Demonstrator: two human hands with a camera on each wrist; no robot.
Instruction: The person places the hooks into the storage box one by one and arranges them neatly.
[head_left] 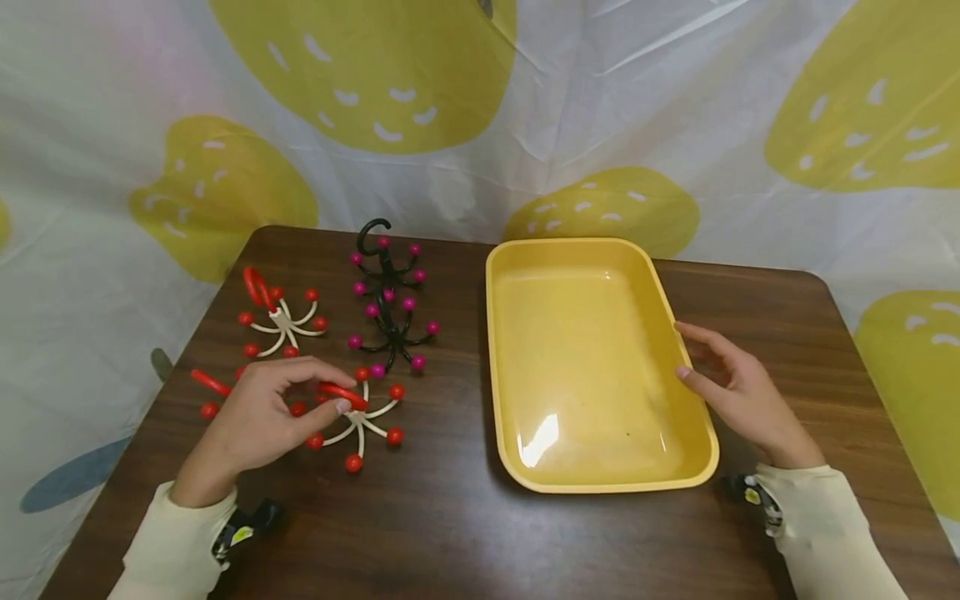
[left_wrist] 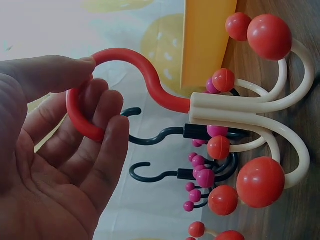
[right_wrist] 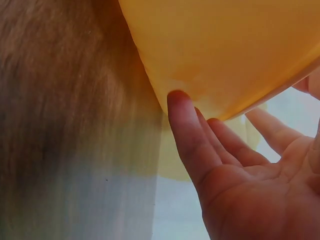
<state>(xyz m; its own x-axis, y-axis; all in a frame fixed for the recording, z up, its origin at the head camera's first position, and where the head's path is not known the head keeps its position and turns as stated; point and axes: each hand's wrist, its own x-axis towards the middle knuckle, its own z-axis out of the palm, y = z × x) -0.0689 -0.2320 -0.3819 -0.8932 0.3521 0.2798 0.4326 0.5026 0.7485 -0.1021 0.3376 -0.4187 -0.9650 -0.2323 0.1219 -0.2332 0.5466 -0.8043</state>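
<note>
Left hand (head_left: pixel 255 412) nearest: thumb and fingers pinch the red hook (left_wrist: pixel 149 70) of 1 red-and-white hanger (head_left: pixel 360 419); can't tell if it's off the table (head_left: pixel 465 533). Right hand (head_left: pixel 738 400) about level, loosely bent, thumb over rim of yellow tray (head_left: pixel 577 350), fingertips on outer wall; grip strength can't tell. Step looks like taking hanger by hook, tray steadied. Next move likely calls for a firm pinch, arms clear of neighbours. Hanger is at left fingertips, left of tray, well apart from right hand. Beyond: 2nd hanger (head_left: pixel 210 382), partly hidden by left hand; then 3rd hanger (head_left: pixel 283 321), 2 black hangers (head_left: pixel 393 336); patterned cloth (head_left: pixel 450 192) behind.
</note>
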